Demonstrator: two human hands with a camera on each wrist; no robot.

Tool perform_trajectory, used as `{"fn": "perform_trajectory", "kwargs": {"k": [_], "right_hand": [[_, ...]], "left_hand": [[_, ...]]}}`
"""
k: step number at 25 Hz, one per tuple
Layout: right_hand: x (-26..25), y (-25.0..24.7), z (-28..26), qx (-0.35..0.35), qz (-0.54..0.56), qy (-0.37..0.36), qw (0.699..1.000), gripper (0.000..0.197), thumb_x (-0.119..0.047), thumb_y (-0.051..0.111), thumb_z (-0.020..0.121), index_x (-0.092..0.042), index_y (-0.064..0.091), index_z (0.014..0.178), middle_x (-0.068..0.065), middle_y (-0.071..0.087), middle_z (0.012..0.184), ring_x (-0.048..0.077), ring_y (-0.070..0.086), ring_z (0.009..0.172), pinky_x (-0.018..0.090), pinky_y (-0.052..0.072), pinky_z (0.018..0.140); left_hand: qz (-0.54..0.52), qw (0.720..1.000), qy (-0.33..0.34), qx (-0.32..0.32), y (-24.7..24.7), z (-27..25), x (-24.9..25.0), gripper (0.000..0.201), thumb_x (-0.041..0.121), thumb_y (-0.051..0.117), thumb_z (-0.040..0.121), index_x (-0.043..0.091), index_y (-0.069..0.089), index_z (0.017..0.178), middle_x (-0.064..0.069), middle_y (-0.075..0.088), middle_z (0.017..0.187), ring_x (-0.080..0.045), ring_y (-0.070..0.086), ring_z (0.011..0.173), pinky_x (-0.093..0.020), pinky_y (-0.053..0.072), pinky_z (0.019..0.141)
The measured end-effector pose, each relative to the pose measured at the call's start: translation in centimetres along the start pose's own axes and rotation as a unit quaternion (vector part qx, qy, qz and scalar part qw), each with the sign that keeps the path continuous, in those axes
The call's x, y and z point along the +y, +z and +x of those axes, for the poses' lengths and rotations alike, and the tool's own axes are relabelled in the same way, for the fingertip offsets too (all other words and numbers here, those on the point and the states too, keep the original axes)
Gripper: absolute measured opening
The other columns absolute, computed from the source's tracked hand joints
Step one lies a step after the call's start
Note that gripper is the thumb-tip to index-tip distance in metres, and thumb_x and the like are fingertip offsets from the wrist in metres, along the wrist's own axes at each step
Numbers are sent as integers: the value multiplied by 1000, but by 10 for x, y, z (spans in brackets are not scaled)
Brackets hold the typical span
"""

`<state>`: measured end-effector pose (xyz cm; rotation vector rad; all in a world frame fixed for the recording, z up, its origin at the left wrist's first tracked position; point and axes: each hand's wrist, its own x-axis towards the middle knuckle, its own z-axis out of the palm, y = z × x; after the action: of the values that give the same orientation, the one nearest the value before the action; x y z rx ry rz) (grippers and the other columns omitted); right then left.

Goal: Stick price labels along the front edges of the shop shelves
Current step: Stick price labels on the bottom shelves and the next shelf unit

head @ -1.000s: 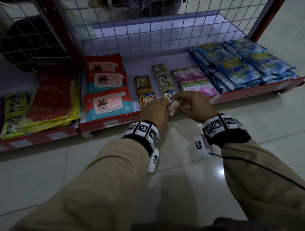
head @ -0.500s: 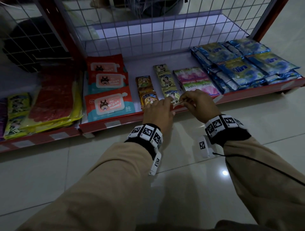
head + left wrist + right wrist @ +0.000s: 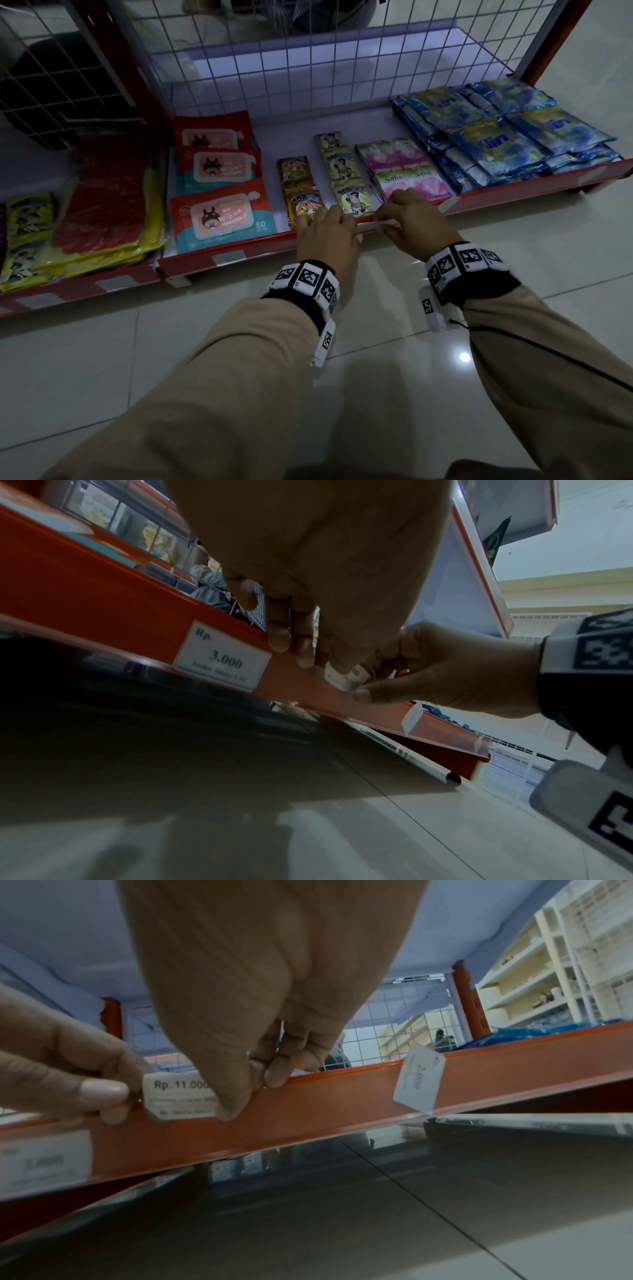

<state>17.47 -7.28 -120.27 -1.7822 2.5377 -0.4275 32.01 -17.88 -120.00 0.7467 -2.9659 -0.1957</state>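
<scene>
Bare floor (image 3: 205,342) below and behind both hands: free approach. Ahead, shelf edge (image 3: 260,248) blocks; sachets (image 3: 352,202) crowd just beyond the fingers. Crooked label (image 3: 418,1079) juts right of hands.

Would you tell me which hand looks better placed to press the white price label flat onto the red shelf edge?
Probably right: the right hand has its thumb over the white price label on the red shelf edge; the left hand only pinches its end.

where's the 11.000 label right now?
The Rp. 11.000 label sits against the red shelf front edge, pinched between the left hand and right hand, below the Top Ice sachets, left of the tilted 2.000 label.
</scene>
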Motion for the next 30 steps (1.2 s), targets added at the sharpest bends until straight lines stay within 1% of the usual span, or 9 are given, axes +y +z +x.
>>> {"fn": "perform_trajectory", "kwargs": {"k": [4, 8, 12, 15, 19, 22, 25, 27, 30], "right_hand": [[1, 0, -2, 0, 16, 4, 1000, 19, -12, 64, 86, -8, 69, 104, 15, 62, 99, 33, 52, 95, 41, 45, 78], [2, -1, -3, 42, 94, 46, 994, 15, -11, 64, 86, -7, 67, 100, 14, 63, 91, 33, 55, 90, 41, 46, 77], [-4, -4, -1, 41, 49, 37, 997, 16, -16, 63, 86, -9, 68, 100, 14, 64, 92, 33, 57, 90, 42, 48, 74], [-6, -3, -4, 39, 24, 34, 998, 17, -18, 63, 86, -10, 69, 99, 13, 65, 91, 34, 58, 89, 44, 49, 73], [-5, -5, -6, 59, 72, 54, 994, 17, -20, 65, 84, -12, 71, 98, 9, 68, 90, 30, 61, 86, 43, 50, 74], [-1, -6, -5, 49, 97, 53, 993, 16, -20, 67, 84, -14, 71, 98, 7, 68, 90, 26, 62, 84, 41, 51, 75], [1, -7, -4, 49, 106, 48, 992, 14, -20, 67, 84, -14, 72, 96, 7, 69, 89, 24, 63, 82, 39, 51, 74], [2, -7, -3, 48, 100, 47, 993, 13, -20, 67, 85, -14, 72, 96, 6, 68, 89, 22, 63, 81, 36, 50, 73], [2, -7, -2, 50, 99, 45, 993, 14, -20, 66, 85, -13, 71, 97, 6, 68, 89, 22, 63, 81, 37, 50, 73]], "left_hand": [[7, 1000, -9, 3, 3, -3, 0, 34, 38, 40, 98, 23, 53, 126, -1, 50, 122, -23, 40, 120, -42, 28, 97], [-11, 1000, -18, 9, 5, -2, -1, 34, 37, 40, 99, 21, 54, 124, -1, 50, 123, -23, 39, 120, -40, 27, 96], [-36, 999, -26, 8, 7, -1, -3, 33, 38, 41, 98, 19, 51, 124, -2, 51, 125, -23, 40, 122, -38, 29, 96], [-44, 998, -38, 15, 9, 0, -3, 34, 42, 41, 98, 21, 51, 122, 0, 53, 122, -22, 42, 119, -38, 30, 96], [-66, 994, -72, 39, 9, 4, 2, 34, 50, 40, 96, 26, 56, 114, 1, 59, 114, -22, 47, 113, -40, 28, 93], [-61, 993, -79, 58, 9, 6, 3, 29, 44, 39, 98, 28, 59, 111, 2, 60, 110, -21, 48, 110, -40, 26, 89], [-52, 993, -81, 67, 10, 8, 2, 28, 37, 40, 98, 26, 63, 109, 2, 61, 110, -21, 49, 109, -40, 25, 90], [-41, 994, -74, 69, 11, 7, 1, 26, 35, 42, 95, 25, 64, 106, 2, 62, 108, -21, 50, 107, -40, 24, 90], [-58, 993, -65, 81, 11, 4, -1, 26, 38, 47, 88, 26, 64, 103, 4, 62, 102, -19, 52, 103, -38, 23, 89]]}}
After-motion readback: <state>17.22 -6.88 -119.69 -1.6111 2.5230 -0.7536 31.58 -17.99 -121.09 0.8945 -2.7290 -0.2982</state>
